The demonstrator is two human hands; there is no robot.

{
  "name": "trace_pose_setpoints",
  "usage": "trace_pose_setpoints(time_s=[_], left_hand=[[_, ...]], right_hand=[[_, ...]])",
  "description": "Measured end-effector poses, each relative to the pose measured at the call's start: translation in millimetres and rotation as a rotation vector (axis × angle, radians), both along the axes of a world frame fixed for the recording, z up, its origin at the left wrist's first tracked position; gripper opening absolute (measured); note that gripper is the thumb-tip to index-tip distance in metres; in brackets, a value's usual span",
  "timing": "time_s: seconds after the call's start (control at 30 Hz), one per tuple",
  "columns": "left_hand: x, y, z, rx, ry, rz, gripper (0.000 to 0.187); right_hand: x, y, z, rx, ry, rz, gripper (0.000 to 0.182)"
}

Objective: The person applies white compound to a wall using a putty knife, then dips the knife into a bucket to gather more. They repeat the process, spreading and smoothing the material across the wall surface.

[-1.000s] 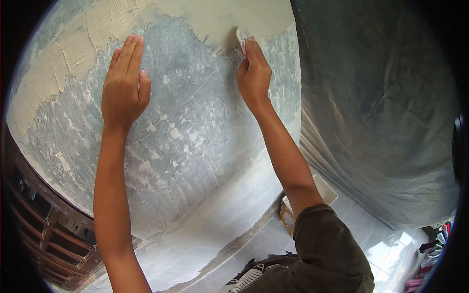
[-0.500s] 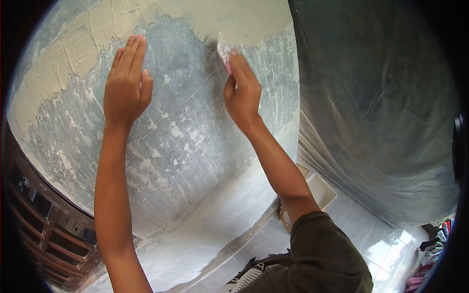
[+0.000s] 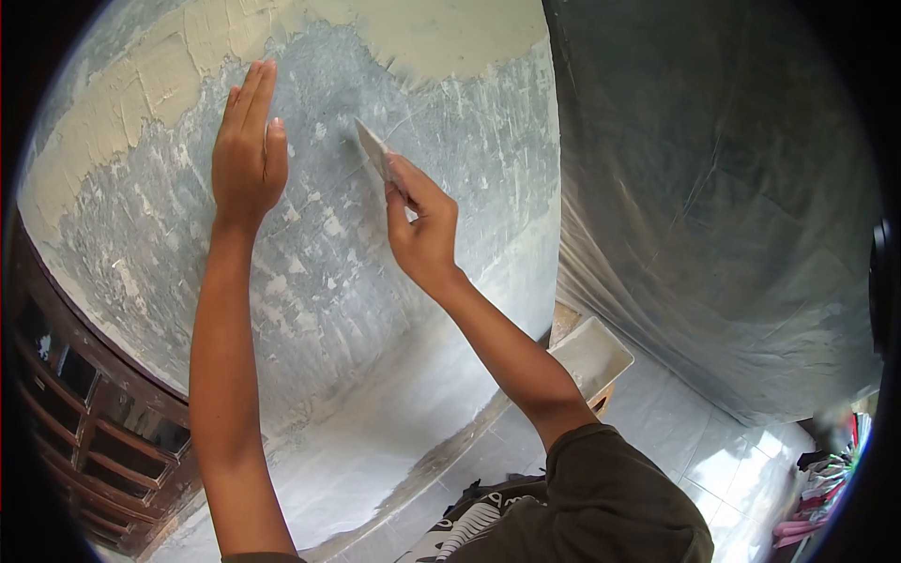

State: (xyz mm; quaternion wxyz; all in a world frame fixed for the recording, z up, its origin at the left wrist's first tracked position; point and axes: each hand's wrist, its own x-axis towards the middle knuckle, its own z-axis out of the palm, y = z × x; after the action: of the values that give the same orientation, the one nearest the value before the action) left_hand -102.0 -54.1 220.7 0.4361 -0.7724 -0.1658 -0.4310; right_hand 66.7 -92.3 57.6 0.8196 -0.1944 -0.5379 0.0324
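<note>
My left hand (image 3: 248, 150) lies flat against the grey, patchy wall (image 3: 319, 244), fingers stretched upward and the thumb alongside. Its fingertips reach the lower edge of a cream layer of wall putty (image 3: 422, 38) spread across the upper wall. Pinched between the thumb and fingers of my right hand (image 3: 424, 220) is a putty knife (image 3: 373, 150), its thin pale blade pointing up and left, close to the bare grey area below the putty. The handle is mostly hidden by my fingers.
Dark plastic sheeting (image 3: 713, 188) hangs to the right of the wall. A pale rectangular tub (image 3: 596, 357) stands low behind my right arm, above the tiled floor (image 3: 657, 422). At lower left is a brown wooden frame with panes (image 3: 103, 422). Colourful items (image 3: 826, 488) lie at lower right.
My right hand has moved down and left with the putty knife, away from the putty edge. The left hand stays on the wall almost in place.
</note>
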Motion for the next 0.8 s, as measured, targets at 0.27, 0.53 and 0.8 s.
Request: trace_pose_setpoints(time_s=[0.27,0.53,0.8], left_hand=[[8,-47,-105,-0.446,-0.373,-0.382,0.063],[27,-84,-205,-0.729,-0.513,-0.580,0.064],[60,-102,-271,-0.914,-0.505,-0.674,0.064]], right_hand=[[31,-71,-32,-0.363,0.361,0.616,0.023],[35,-117,-92,-0.536,0.472,0.482,0.023],[56,-151,-138,-0.601,0.656,0.438,0.022]])
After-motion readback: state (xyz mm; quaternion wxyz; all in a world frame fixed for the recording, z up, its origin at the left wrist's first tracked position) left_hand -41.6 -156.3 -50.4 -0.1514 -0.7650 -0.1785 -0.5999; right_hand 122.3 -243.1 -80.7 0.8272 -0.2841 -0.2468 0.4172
